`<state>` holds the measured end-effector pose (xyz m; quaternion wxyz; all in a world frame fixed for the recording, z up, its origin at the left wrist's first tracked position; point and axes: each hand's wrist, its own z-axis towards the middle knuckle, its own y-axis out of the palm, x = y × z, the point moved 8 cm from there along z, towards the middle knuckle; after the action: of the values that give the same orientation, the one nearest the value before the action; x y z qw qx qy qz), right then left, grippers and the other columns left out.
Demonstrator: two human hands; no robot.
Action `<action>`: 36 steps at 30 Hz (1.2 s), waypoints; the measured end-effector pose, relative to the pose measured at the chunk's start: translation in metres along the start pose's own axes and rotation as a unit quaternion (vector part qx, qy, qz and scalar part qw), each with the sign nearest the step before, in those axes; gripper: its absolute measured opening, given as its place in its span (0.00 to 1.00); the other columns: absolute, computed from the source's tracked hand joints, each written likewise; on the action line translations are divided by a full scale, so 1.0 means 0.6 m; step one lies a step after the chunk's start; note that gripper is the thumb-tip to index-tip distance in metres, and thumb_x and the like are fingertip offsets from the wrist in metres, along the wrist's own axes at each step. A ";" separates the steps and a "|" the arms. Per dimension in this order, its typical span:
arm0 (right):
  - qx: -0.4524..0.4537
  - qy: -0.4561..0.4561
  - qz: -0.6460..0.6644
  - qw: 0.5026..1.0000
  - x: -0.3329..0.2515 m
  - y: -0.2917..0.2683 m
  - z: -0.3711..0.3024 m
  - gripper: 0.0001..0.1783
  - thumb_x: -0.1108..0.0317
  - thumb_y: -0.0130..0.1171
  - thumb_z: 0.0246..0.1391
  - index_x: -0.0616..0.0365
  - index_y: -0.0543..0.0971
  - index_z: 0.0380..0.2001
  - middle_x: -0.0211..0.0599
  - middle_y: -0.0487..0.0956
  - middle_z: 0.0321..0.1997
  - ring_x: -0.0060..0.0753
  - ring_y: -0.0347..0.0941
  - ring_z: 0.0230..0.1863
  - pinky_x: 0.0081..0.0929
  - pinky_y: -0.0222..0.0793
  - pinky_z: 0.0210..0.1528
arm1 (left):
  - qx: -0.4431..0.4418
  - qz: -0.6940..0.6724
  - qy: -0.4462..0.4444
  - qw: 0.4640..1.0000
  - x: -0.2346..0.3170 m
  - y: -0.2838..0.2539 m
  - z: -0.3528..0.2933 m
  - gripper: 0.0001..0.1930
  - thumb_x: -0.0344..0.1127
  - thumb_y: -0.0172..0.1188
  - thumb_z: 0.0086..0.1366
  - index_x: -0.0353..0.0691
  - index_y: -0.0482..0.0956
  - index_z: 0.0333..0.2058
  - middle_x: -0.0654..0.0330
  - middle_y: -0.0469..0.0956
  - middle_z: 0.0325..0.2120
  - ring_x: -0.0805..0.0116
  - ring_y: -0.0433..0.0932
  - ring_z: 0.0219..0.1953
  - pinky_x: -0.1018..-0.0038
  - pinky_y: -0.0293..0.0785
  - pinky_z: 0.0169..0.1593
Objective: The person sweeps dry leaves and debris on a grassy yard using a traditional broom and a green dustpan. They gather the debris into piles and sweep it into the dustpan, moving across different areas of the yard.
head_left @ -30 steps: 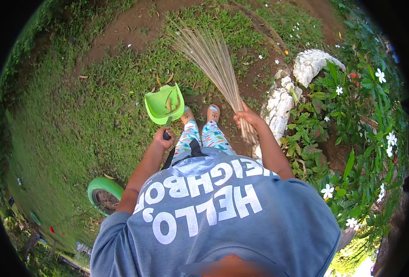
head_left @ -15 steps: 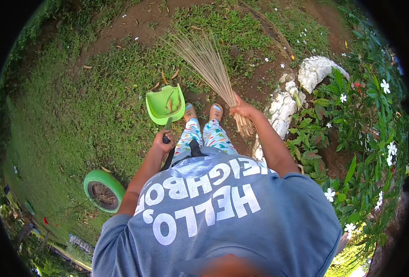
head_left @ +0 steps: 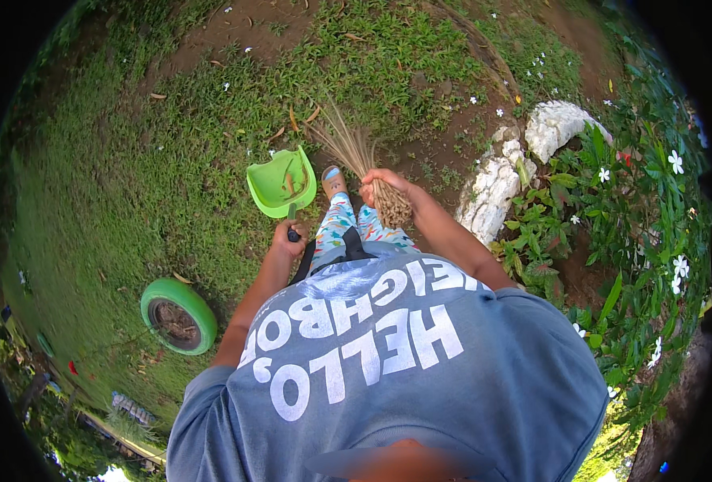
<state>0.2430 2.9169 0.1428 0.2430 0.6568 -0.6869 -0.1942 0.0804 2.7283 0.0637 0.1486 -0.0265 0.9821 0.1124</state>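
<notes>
My left hand [head_left: 290, 236] is closed round the dark handle of a bright green dustpan [head_left: 275, 196], low in front of me on the left. A few dry leaves and bits lie in the pan. My right hand [head_left: 386, 185] grips a stick broom [head_left: 348, 146], a bundle of thin tan sticks, near its thick butt end [head_left: 393, 207]. The broom's thin tips point away and to the left, toward the ground just beyond the dustpan's right side. Where the tips meet the grass is hard to make out.
Patchy grass [head_left: 187, 161] and bare soil spread ahead, with scattered leaves and white petals. White-painted stones [head_left: 488, 197] border leafy plants with white flowers [head_left: 675, 162] on the right. A green-painted tire [head_left: 203, 317] lies at the left. One sandal [head_left: 334, 181] shows beside the dustpan.
My right hand has moved left and nearer to my body with the broom, whose sticks now look shorter and cover my right foot. The dustpan stays nearly in place.
</notes>
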 end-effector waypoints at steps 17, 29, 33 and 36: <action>-0.089 0.035 -0.124 0.988 -0.048 0.070 0.080 0.09 0.64 0.50 0.49 0.58 0.69 0.23 0.32 0.72 0.19 0.26 0.69 0.17 0.23 0.68 0.19 | 0.004 -0.042 0.008 0.999 -0.035 0.030 0.030 0.04 0.29 0.45 0.59 0.39 0.61 0.25 0.64 0.62 0.13 0.73 0.64 0.14 0.80 0.65 0.17; 0.047 -0.058 0.152 0.985 -0.141 -0.326 -0.402 0.04 0.68 0.49 0.49 0.55 0.66 0.28 0.33 0.68 0.20 0.22 0.63 0.17 0.22 0.64 0.21 | 0.053 0.011 0.035 0.998 -0.144 0.221 0.105 0.07 0.28 0.43 0.59 0.40 0.63 0.21 0.66 0.63 0.11 0.75 0.64 0.12 0.81 0.68 0.18; -0.023 -0.097 0.439 0.893 -0.133 -0.440 -0.456 0.10 0.64 0.48 0.49 0.56 0.67 0.18 0.35 0.66 0.20 0.28 0.66 0.24 0.24 0.66 0.25 | 0.025 0.023 0.054 0.998 -0.194 0.333 0.132 0.06 0.28 0.43 0.58 0.39 0.63 0.23 0.67 0.63 0.11 0.75 0.64 0.12 0.80 0.67 0.17; 0.004 -0.243 0.457 0.855 -0.214 -0.509 -0.420 0.12 0.63 0.47 0.50 0.56 0.67 0.17 0.39 0.68 0.22 0.34 0.68 0.26 0.28 0.69 0.28 | -0.002 0.028 0.055 0.998 -0.237 0.417 0.149 0.05 0.26 0.43 0.58 0.39 0.63 0.23 0.67 0.63 0.11 0.76 0.64 0.12 0.80 0.66 0.17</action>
<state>0.6409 3.0389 0.1569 0.1276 0.2013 -0.9478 -0.2118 0.2206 2.9947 0.0762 0.0909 -0.0054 0.9889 0.1173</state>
